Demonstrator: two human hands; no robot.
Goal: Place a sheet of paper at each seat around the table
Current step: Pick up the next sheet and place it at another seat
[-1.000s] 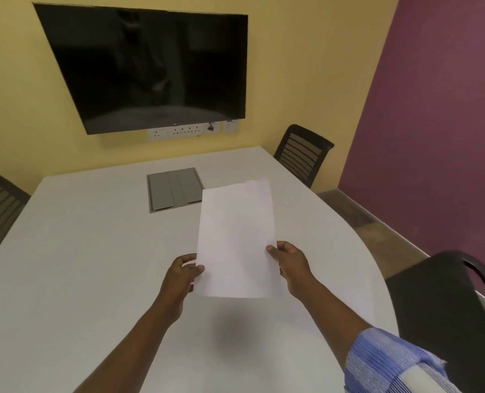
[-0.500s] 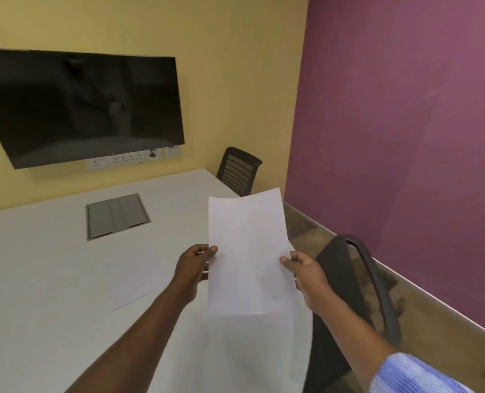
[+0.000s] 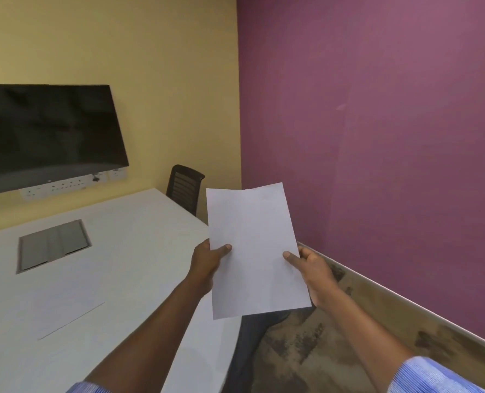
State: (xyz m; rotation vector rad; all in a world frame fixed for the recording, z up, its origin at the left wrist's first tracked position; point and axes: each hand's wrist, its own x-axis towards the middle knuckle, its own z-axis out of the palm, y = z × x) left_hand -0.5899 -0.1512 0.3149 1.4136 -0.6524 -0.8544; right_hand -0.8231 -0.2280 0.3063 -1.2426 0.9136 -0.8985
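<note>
Out past the right edge of the worktop (image 3: 122,265), that's where I'm standing, with the big white surface stretching off to my left. One sheet (image 3: 62,310) already lies flat on it near me, its edge only faintly showing against the white.

The sheet of paper (image 3: 255,251) I'm carrying is up in the air in front of me. It touches nothing but my fingers and hangs mostly beyond the worktop edge, over the floor. Its long axis runs away from me, the top edge tipped a little to the left, toward the corner where the yellow and purple walls meet.

The far chair (image 3: 185,187) sits in that corner against the worktop's right side, ahead and slightly left of the sheet's top edge. I reckon that's the next seat to serve, so the paper has to go forward and left onto the surface in front of it.

My left hand (image 3: 207,265) pinches the left edge, thumb on top; it's the one nearer the worktop. My right hand (image 3: 312,270) pinches the right edge the same way, out on the wall side.
</note>
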